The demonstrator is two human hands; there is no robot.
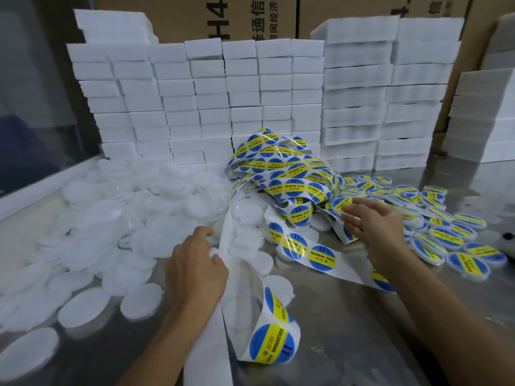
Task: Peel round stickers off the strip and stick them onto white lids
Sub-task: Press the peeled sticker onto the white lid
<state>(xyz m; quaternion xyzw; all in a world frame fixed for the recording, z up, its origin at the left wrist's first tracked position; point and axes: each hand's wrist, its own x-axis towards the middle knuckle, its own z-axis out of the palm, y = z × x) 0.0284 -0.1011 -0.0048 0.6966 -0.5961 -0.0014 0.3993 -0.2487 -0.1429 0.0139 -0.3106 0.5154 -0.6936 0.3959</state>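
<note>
Partway through: left hand (195, 267) is gripping the sticker strip (295, 246), right hand (370, 221) is pinching a stickered lid (341, 203) toward the finished pile (434, 227) at 3 o'clock, many bare white lids (111, 218) waiting at 9 o'clock.

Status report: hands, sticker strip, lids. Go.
Left hand grips the bare strip. Right hand places a stickered lid on the finished pile. Plain lids heaped left.
</note>
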